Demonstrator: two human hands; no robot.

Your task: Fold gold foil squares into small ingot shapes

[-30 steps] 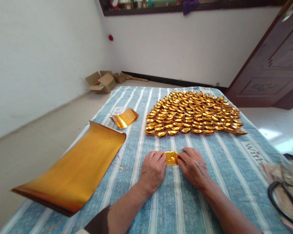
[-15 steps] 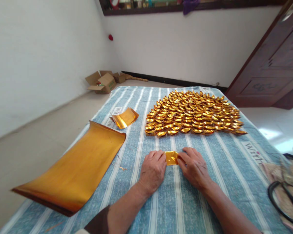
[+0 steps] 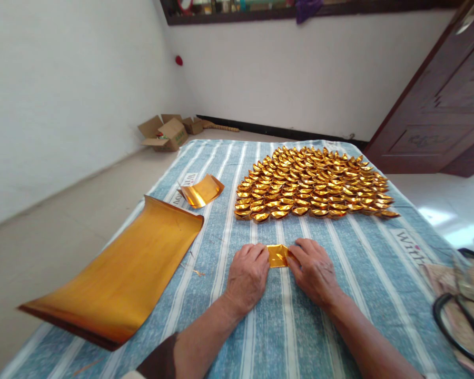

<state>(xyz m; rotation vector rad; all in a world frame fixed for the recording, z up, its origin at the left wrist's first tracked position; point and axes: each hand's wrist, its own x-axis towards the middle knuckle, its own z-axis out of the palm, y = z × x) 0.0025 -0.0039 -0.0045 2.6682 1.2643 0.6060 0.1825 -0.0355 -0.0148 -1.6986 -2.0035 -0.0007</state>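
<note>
Small gold foil [image 3: 277, 256], pinched at both ends
My left hand [image 3: 247, 271] and right hand [image 3: 315, 269] hold it on the striped cloth [image 3: 276, 326]; gold boat shapes [image 3: 312, 184] lie beyond, a large sheet [image 3: 122, 268] to my left.

Two hands [image 3: 248, 273], one foil square [image 3: 278, 256], two lots gold sheets [image 3: 122, 268], one pair scissors [image 3: 468, 329] — gold boats [image 3: 314, 181], dozens.

Glossy foil piece [image 3: 277, 257], matt cloth tablecloth [image 3: 276, 331]
</note>
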